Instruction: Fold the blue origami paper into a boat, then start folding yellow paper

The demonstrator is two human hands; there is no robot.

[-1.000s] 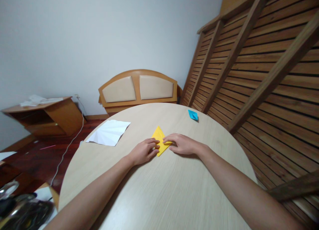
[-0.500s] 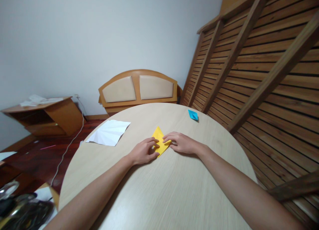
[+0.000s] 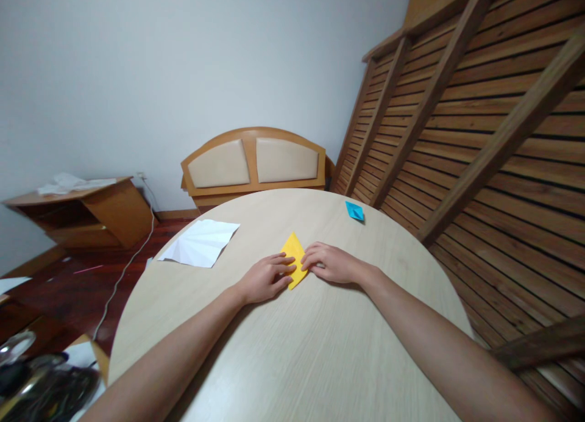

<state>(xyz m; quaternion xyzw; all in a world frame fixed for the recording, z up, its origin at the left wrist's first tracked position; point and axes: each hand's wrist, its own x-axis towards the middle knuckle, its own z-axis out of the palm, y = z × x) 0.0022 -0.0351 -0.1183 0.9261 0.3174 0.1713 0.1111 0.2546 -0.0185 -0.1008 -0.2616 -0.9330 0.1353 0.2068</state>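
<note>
A folded sheet of yellow paper (image 3: 293, 245) lies on the table in front of me, a pointed corner facing away. My left hand (image 3: 269, 277) rests over its left side, fingers spread on top and thumb near the lower corner. At the right edge, the bent fingers of my right hand (image 3: 333, 262) are closed on the paper; its thumb is mostly hidden. Farther off to the right sits a small blue folded paper piece (image 3: 354, 211). A creased white sheet of paper (image 3: 200, 244) lies to the left.
The round pale table (image 3: 301, 361) fills the foreground. Slatted wooden panels (image 3: 457, 135) lean along the right, and a padded headboard (image 3: 253, 160) stands behind. At left are a wooden cabinet (image 3: 123, 218), a cable (image 3: 122, 277) and cluttered items (image 3: 50, 382).
The lifted right flap of the yellow paper now lies flatter, making its outline narrower. My right fingers have come down and curled at that edge. My left hand has barely shifted.
</note>
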